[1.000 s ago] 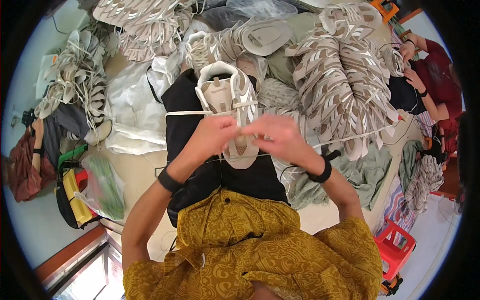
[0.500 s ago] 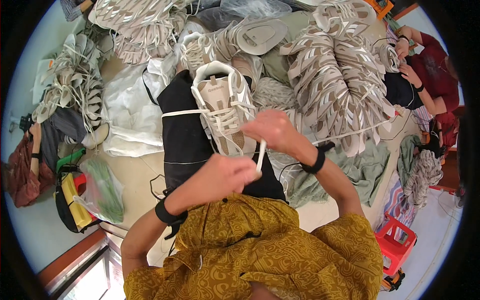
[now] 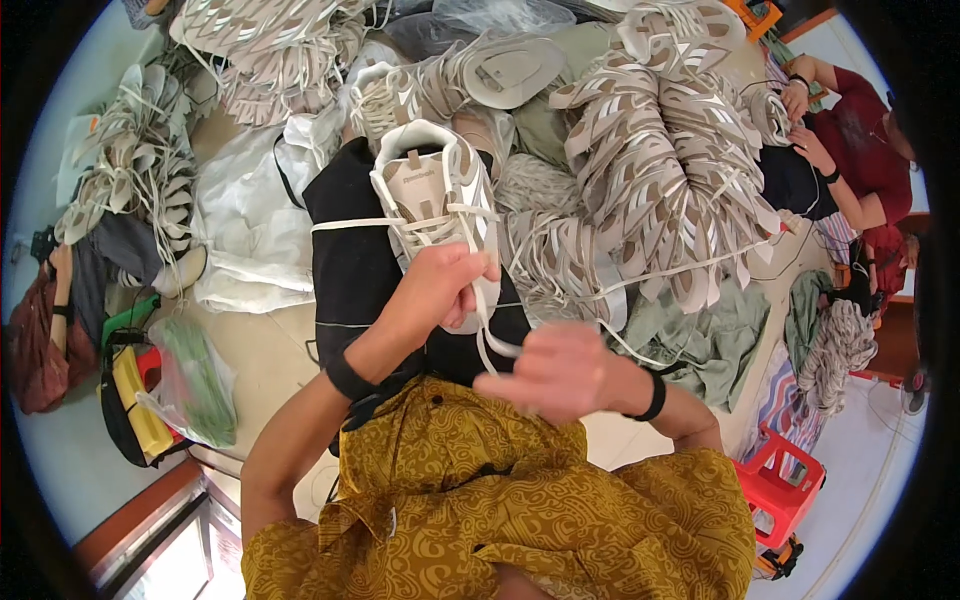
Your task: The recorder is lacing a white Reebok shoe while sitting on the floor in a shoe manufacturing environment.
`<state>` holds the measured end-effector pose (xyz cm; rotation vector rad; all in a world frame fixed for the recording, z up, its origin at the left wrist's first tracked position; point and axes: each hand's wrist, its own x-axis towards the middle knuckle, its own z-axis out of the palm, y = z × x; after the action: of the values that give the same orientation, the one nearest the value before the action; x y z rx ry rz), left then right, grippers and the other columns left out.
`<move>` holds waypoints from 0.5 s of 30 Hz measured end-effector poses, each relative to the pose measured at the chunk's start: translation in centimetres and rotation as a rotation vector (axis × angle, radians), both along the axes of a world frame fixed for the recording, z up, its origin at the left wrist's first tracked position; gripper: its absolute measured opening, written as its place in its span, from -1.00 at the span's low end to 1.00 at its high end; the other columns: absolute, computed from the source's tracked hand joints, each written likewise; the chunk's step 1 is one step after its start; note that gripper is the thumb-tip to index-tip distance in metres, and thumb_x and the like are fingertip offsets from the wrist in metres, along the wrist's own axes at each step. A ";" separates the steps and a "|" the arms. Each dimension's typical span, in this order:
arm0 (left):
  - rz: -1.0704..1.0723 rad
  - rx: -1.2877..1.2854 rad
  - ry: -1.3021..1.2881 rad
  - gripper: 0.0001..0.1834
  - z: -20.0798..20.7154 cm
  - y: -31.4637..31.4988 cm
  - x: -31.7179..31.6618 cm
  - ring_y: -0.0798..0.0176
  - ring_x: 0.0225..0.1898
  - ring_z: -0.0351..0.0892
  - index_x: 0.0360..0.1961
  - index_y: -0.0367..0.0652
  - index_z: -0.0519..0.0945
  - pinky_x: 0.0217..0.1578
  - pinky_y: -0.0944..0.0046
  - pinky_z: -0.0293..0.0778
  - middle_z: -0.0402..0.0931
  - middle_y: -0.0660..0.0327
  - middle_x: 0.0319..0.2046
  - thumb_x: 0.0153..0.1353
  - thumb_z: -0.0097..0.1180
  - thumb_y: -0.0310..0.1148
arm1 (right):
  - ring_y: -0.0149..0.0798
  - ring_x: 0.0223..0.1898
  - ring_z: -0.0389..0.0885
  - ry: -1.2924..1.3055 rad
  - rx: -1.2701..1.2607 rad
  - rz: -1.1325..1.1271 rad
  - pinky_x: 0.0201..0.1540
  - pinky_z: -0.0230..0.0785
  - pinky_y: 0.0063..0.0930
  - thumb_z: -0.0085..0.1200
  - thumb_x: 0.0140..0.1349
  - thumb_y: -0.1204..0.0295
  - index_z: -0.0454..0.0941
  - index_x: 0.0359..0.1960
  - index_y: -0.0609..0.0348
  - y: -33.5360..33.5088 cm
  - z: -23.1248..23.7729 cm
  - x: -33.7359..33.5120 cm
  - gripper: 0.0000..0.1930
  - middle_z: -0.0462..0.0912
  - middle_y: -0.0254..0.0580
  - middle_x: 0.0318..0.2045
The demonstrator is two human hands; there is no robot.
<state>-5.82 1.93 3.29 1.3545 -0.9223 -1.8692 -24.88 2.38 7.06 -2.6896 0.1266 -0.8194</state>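
A beige, white and brown sneaker upper (image 3: 412, 183) lies over black cloth on my lap, its padded collar pointing away from me. The tongue is in place, and cream lacing crosses its upper part. My left hand (image 3: 437, 290) rests over the lower lacing, thumb and fingers pinched on the shoelace (image 3: 483, 318) at the right eyelet edge; the hand hides the lower eyelets. From there the lace hangs down to my right hand (image 3: 562, 372), which is closed on it near my waist and blurred by motion. Another lace end stretches left across the black cloth (image 3: 350, 275).
Strung sneaker uppers (image 3: 665, 150) heap at the right, with more uppers (image 3: 285, 60) at the far left. White sheeting (image 3: 250, 220) lies left, green cloth (image 3: 695, 335) right. A red stool (image 3: 785, 485) stands lower right. A co-worker (image 3: 850, 130) sits at the right, another (image 3: 50, 330) at the left.
My left hand has moved up onto the sneaker upper's lacing. My right hand has come down and toward me from the upper's right side, with the lace now strung between both hands.
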 end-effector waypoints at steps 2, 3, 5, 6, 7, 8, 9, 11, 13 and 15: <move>-0.047 -0.016 -0.067 -0.67 1.0 1.2 0.0 0.53 -0.84 0.17 -0.38 -0.26 0.53 -0.81 0.51 0.13 0.29 0.33 -0.79 0.18 -0.09 -0.18 | -0.34 -0.59 0.40 0.098 0.092 -0.169 -0.59 0.24 -0.51 0.14 -0.25 0.49 0.55 -0.26 -0.06 -2.0 -0.1 -0.9 -0.62 0.43 -0.38 -0.62; -0.126 -0.128 -0.112 -0.69 1.7 2.0 -0.3 0.53 -0.81 0.20 -0.40 -0.24 0.54 -0.77 0.51 0.15 0.30 0.34 -0.78 0.18 -0.09 -0.20 | -0.24 -0.52 0.48 -0.104 0.222 -0.248 -0.51 0.34 -0.46 0.17 -0.28 0.53 0.51 -0.18 -0.04 -3.3 -0.7 -0.9 -0.53 0.52 -0.32 -0.52; -0.259 -0.316 -0.112 -0.74 3.3 3.2 -1.4 0.55 -0.71 0.31 -0.44 -0.20 0.55 -0.69 0.52 0.21 0.35 0.35 -0.75 0.18 -0.07 -0.25 | -0.20 -0.48 0.51 -0.107 0.233 -0.282 -0.46 0.37 -0.43 0.17 -0.27 0.54 0.52 -0.17 0.00 -5.6 -1.6 0.0 -0.53 0.54 -0.30 -0.49; -0.371 -0.424 -0.120 -0.78 4.4 3.5 -2.1 0.51 -0.71 0.35 -0.40 -0.21 0.55 -0.67 0.46 0.28 0.38 0.32 -0.73 0.17 -0.07 -0.30 | -0.16 -0.45 0.54 -0.109 0.242 -0.316 -0.40 0.41 -0.40 0.18 -0.26 0.54 0.52 -0.17 0.04 -6.2 -2.1 0.6 -0.54 0.56 -0.27 -0.47; -0.368 -0.619 -0.126 -0.81 4.5 3.9 -2.8 0.41 -0.72 0.37 -0.41 -0.20 0.53 -0.66 0.40 0.30 0.38 0.26 -0.74 0.16 -0.07 -0.32 | -0.16 -0.45 0.54 -0.108 0.238 -0.312 -0.40 0.41 -0.40 0.18 -0.26 0.54 0.52 -0.17 0.04 -6.4 -2.4 1.5 -0.54 0.56 -0.27 -0.47; -0.363 -0.811 -0.134 -0.83 4.5 4.2 -3.6 0.31 -0.73 0.39 -0.42 -0.19 0.51 -0.65 0.34 0.32 0.37 0.20 -0.74 0.15 -0.07 -0.34 | -0.14 -0.43 0.55 -0.128 0.297 -0.241 -0.37 0.41 -0.39 0.18 -0.24 0.53 0.53 -0.20 0.08 -6.4 -3.1 2.5 -0.58 0.57 -0.24 -0.47; -0.386 -0.851 -0.153 -0.86 4.8 4.4 -4.1 0.19 -0.72 0.39 -0.45 -0.19 0.48 -0.64 0.29 0.33 0.34 0.14 -0.74 0.14 -0.07 -0.36 | -0.12 -0.41 0.56 -0.148 0.357 -0.170 -0.34 0.42 -0.38 0.19 -0.22 0.52 0.55 -0.24 0.11 -6.5 -3.7 3.0 -0.62 0.58 -0.21 -0.47; -0.401 -0.872 -0.171 -0.86 5.7 4.7 -5.0 -0.01 -0.64 0.43 -0.57 -0.18 0.39 -0.63 0.13 0.32 0.36 0.07 -0.72 0.05 0.00 -0.39 | -0.16 -0.44 0.54 -0.081 0.392 -0.165 -0.37 0.38 -0.42 0.19 -0.19 0.50 0.55 -0.24 0.13 -6.9 -4.8 3.0 -0.65 0.57 -0.22 -0.48; -0.406 -0.919 -0.200 -0.86 5.3 4.9 -4.9 0.00 -0.66 0.43 -0.58 -0.17 0.39 -0.65 0.14 0.32 0.36 0.08 -0.74 0.04 0.01 -0.39 | -0.21 -0.53 0.50 -0.018 0.385 -0.226 -0.45 0.32 -0.45 0.19 -0.12 0.47 0.56 -0.28 0.16 -7.3 -5.7 2.7 -0.72 0.54 -0.23 -0.56; -0.409 -0.967 -0.229 -0.87 4.7 5.2 -4.8 0.00 -0.68 0.42 -0.58 -0.16 0.40 -0.67 0.14 0.32 0.35 0.09 -0.76 0.04 0.02 -0.38 | -0.21 -0.56 0.48 -0.089 0.346 -0.272 -0.48 0.30 -0.44 0.19 -0.11 0.45 0.57 -0.31 0.16 -7.2 -5.4 1.3 -0.75 0.53 -0.23 -0.59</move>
<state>-10.65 7.17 8.00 0.7921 -1.9949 -1.1892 -23.58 -4.77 1.62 -2.3356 0.5690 -0.8997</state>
